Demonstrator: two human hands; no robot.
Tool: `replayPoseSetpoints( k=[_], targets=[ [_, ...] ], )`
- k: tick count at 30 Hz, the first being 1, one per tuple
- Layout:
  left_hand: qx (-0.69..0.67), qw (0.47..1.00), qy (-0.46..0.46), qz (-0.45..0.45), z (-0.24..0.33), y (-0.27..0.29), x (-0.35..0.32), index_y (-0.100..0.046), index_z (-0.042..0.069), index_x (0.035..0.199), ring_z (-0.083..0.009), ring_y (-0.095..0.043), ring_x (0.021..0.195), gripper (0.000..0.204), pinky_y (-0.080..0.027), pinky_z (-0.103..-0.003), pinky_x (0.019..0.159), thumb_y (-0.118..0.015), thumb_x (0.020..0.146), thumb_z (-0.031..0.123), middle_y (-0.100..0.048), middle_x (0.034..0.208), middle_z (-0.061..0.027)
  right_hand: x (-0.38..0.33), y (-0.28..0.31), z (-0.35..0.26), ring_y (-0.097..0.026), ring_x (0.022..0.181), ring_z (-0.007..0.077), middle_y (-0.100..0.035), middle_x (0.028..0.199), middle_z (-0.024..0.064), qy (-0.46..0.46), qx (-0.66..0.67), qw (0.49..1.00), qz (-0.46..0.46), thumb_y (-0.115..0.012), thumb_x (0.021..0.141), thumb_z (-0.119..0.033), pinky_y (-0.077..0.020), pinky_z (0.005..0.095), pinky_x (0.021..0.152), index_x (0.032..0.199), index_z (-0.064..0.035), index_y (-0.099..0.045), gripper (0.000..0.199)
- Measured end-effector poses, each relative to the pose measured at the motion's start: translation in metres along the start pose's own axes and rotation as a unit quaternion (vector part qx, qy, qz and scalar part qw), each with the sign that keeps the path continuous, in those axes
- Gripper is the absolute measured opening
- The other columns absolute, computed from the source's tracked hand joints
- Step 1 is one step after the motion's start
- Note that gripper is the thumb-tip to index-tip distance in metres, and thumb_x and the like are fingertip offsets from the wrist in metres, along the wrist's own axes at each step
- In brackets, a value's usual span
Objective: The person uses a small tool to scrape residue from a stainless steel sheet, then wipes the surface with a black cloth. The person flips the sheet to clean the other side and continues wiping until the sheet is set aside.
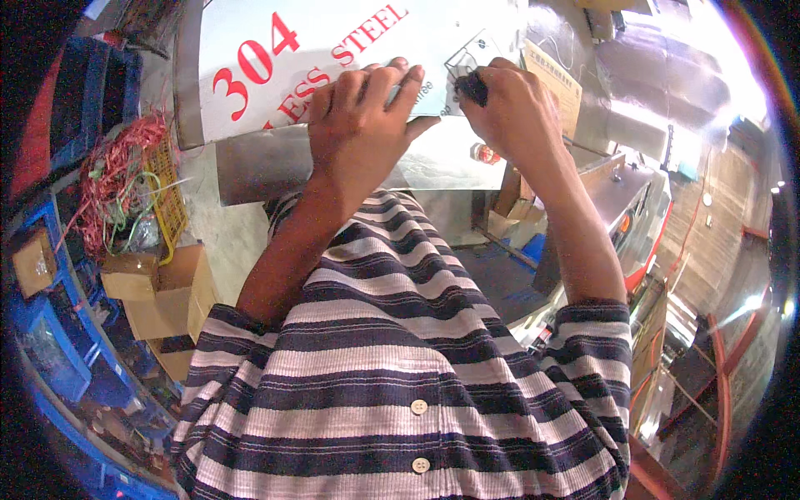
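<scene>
Left hand (pixel 362 125) presses flat on steel sheet (pixel 350 50); right hand (pixel 508 104) beside it grips dark tool (pixel 473 86).

Tangled red and green wires (pixel 117 179) beside yellow crate (pixel 171 196), open cardboard boxes (pixel 162 292) below (blue shelving (pixel 50 333) at left).

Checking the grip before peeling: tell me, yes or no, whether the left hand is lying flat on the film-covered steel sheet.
Yes: the left hand lies palm down with its fingers spread on the white-filmed steel sheet.
</scene>
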State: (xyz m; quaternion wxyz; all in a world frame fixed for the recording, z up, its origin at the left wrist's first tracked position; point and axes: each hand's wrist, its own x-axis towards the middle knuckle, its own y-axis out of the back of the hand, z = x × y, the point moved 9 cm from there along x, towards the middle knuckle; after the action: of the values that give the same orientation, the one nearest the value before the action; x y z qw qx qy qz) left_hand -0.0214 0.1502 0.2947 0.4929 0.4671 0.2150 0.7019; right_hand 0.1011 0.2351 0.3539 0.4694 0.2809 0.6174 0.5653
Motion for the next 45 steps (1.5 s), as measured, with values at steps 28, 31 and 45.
replayPoseSetpoints(
  k=[28,31,45],
  targets=[
    [0.087,0.995,-0.011,0.04,0.005,0.015,0.003,-0.08,0.026,0.117,-0.0192,-0.055,0.101,0.059,-0.042,-0.038,0.092,-0.086,0.067,0.058,-0.07,0.114,0.009,-0.044,-0.023,-0.009,-0.065,0.096,0.0293,-0.064,0.1,0.0109,0.075,0.135,0.953,0.262,-0.065,0.084,-0.019,-0.0516,0.0443,0.077,0.091,-0.0095,-0.07,0.013],
    [0.113,0.993,-0.001,0.028,0.014,0.013,0.004,-0.08,0.026,0.118,-0.0192,-0.056,0.101,0.062,-0.043,-0.038,0.094,-0.089,0.064,0.055,-0.07,0.113,0.0086,-0.076,-0.041,-0.009,-0.064,0.097,0.0296,-0.064,0.1,0.0117,0.156,0.203,0.948,0.188,-0.066,0.084,-0.018,-0.0516,0.0447,0.078,0.091,-0.0079,-0.07,0.013],
    [0.16,0.982,0.09,-0.033,0.048,0.012,0.02,-0.078,0.011,0.116,-0.0267,-0.061,0.112,0.06,-0.047,-0.045,0.101,-0.092,0.07,0.047,-0.069,0.12,-0.0058,-0.127,-0.137,0.189,-0.068,0.085,0.0296,-0.068,0.097,0.0164,-0.075,0.567,0.795,0.2,-0.08,0.083,-0.008,-0.0536,0.035,0.078,0.107,0.0005,-0.068,0.028]
  ],
)
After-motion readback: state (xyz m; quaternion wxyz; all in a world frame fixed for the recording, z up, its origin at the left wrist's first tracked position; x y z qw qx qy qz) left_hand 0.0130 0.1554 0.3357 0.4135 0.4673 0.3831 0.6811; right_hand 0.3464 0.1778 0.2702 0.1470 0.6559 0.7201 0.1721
